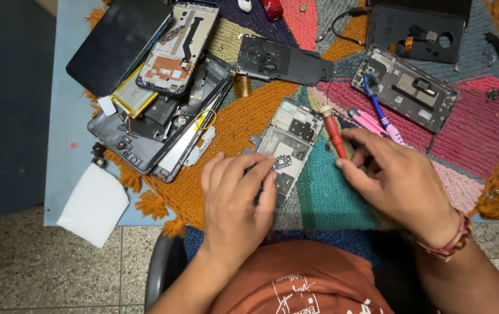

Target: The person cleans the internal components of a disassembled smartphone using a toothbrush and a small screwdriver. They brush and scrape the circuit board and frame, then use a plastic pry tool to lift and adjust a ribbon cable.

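Left hand (235, 200) fingertips pinching a small circuit board (281, 162) over the phone frame (287, 145), right hand (397, 174) — fingers loosely spread — touching red screwdriver (335, 135)

A pile of dismantled phone shells (162, 122), a white cloth (93, 203) and a blue brush (377, 104) lie on the woven mat (243, 116).

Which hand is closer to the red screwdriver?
Right. The right hand has fingertips touching the red screwdriver; the left hand rests on the phone frame beside it.
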